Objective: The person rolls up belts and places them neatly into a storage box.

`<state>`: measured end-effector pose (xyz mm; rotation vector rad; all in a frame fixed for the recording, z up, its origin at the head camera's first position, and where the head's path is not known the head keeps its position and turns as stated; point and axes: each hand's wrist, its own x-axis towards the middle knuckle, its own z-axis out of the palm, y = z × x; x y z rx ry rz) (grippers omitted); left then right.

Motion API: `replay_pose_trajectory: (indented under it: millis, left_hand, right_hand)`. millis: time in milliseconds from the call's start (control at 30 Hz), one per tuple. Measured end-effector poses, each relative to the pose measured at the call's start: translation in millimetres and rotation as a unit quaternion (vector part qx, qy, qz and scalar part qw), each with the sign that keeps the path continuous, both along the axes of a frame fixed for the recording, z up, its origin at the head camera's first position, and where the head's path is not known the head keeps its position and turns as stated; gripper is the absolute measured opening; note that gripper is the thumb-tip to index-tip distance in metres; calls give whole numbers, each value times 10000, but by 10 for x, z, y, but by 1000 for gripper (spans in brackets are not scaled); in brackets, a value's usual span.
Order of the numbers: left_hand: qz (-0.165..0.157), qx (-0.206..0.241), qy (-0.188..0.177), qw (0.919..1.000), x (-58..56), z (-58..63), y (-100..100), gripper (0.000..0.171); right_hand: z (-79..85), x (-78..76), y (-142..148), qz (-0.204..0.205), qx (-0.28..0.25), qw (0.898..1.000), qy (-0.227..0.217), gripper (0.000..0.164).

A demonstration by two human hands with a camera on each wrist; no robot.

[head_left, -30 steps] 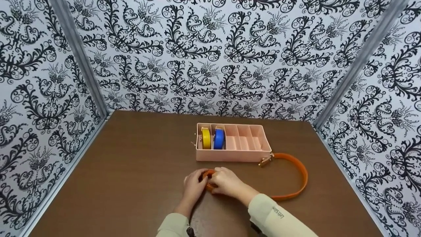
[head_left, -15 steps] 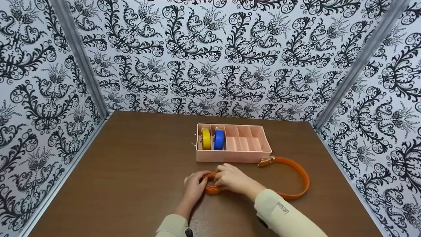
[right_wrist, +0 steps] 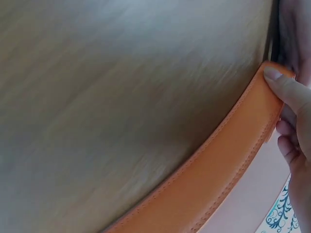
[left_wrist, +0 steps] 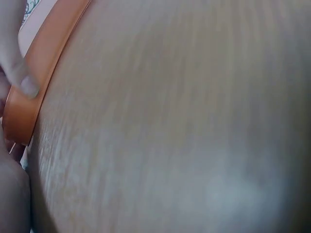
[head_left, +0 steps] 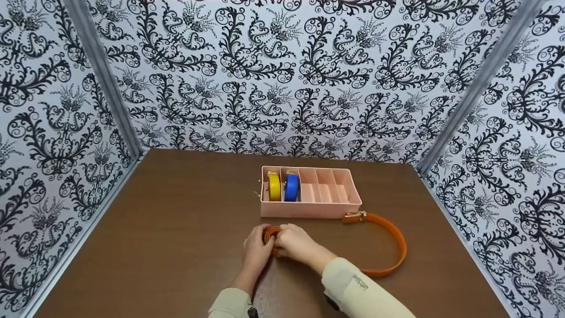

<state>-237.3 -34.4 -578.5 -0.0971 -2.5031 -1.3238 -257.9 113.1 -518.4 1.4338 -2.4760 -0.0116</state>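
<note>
An orange leather belt point(head_left: 399, 240) lies on its edge on the brown table, its left end rolled into a coil point(head_left: 271, 231). My left hand point(head_left: 257, 248) holds the coil's left side. My right hand point(head_left: 299, 245) pinches the strap at the coil's right side; in the right wrist view its thumb point(right_wrist: 289, 90) lies flat on the stitched strap point(right_wrist: 204, 170). From there the loose part curves round to a gold buckle point(head_left: 355, 216) at the box's front right corner. The left wrist view shows the strap point(left_wrist: 46, 58) with a thumb pressed on it.
A pink divided box point(head_left: 311, 210) stands behind my hands. Its two left compartments hold a yellow rolled strap point(head_left: 274, 187) and a blue rolled strap point(head_left: 291, 187). Patterned walls point(head_left: 273, 79) enclose the table point(head_left: 176, 229) at the back and sides.
My right hand moves right along the strap, then back left against the coil. The coil looks smaller than half a second ago. The loose loop and buckle have shifted slightly left.
</note>
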Motion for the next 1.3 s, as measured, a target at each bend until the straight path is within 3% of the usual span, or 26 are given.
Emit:
replay_pose_trajectory:
  millis: [200,333,467,567,700,867,1000,1233,1300]
  left_hand:
    - [-84,-33,190,9998,-21,-2,-5,26]
    - [-273,-175,164,9993,10,-20,4,26]
    - [-330,-283,150,9989,31,-21,0,26]
    - [-328,-339,248,9986,26,-9,-10,23]
    - [-401,-455,436,9972,19,-7,-16,21]
    - [-503,-544,566,9956,20,-36,-27,20]
    - [-472,-527,481,9963,25,-27,-26,20]
    - [-446,-347,255,9981,22,-12,-20,27]
    - [-386,-207,174,9989,10,-17,-15,30]
  right_hand:
    - [5,18,-22,-289,-160,9992,-223,15]
    - [26,80,66,-204,164,9983,-526,18]
    - [81,106,202,-7,594,9964,-602,40]
    - [133,73,295,434,756,9960,-217,46]
    - [162,-5,385,984,762,9894,753,35]
    - [51,-47,371,1050,899,9813,1336,25]
    - [7,-16,309,794,923,9859,1150,18]
    - [16,41,219,481,202,9977,436,3]
    - [19,52,190,314,157,9992,165,9]
